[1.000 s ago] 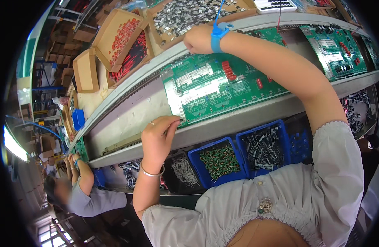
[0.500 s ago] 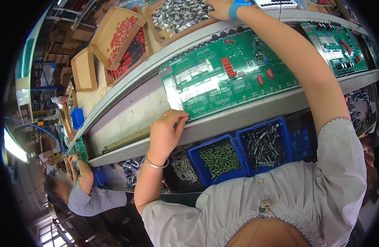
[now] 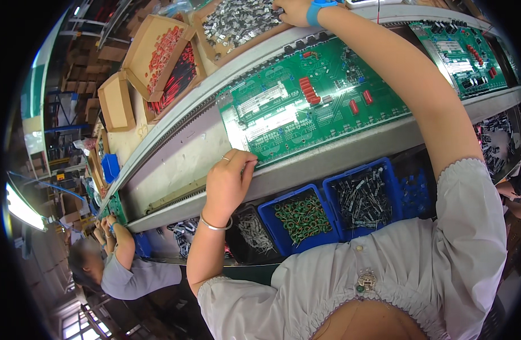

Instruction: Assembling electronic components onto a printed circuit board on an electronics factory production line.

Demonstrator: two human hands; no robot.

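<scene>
Looking down from the head camera, we see our left hand (image 3: 229,181) resting at the near left corner of a large green circuit board (image 3: 311,107) that lies on a pale conveyor rail (image 3: 181,153). Its fingertips (image 3: 250,163) are curled and pinched against the board's edge; whether they hold a small part there we cannot tell. A thin silver bangle (image 3: 215,225) circles the wrist just below the hand.

Our right hand (image 3: 291,10) reaches far beyond the board, its arm crossing over the board's right side, into a cardboard box of small silvery metal parts (image 3: 238,22). The hand is cut off by the picture's upper edge, so its grip cannot be told. A blue wristband (image 3: 318,7) sits just behind it.

To the left of that box, an open cardboard box holds red components (image 3: 167,54). Just below the left hand, under the rail, stand blue bins: one with green ring-shaped coils (image 3: 303,218), the next with dark capacitors (image 3: 362,198). A second green board (image 3: 461,54) lies right of our right arm. Far below-left, another person (image 3: 110,260) works with both hands raised.
</scene>
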